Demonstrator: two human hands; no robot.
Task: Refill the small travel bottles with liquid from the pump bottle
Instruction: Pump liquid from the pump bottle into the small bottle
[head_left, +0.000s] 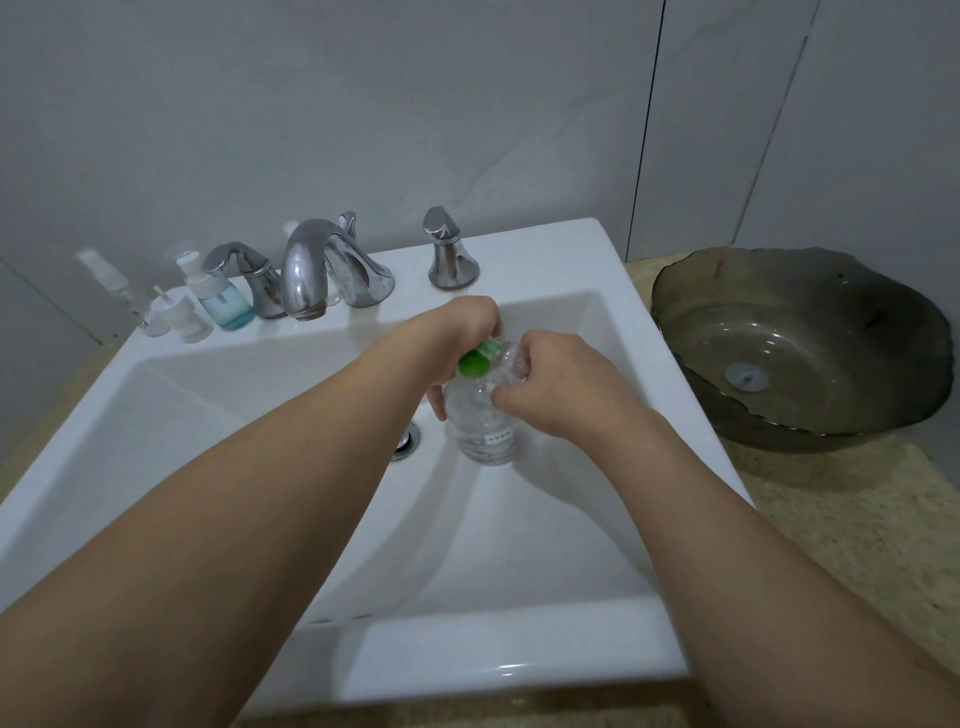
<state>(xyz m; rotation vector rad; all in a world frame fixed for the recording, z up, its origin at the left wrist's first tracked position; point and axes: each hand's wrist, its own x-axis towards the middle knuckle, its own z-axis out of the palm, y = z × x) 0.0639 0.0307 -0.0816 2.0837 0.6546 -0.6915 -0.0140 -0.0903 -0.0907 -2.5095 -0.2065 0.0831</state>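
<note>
place: bathroom | cues: white sink, chrome faucet, tiled wall

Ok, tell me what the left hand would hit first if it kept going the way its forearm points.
Past the clear bottle it grips, the left hand would probably meet the sink's back wall below the right tap handle; depth is unclear.

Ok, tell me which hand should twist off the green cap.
Left. The left hand is already at the green cap, fingers curled over it, while the right hand grips the clear bottle by its shoulder, steadying it over the sink.
</note>
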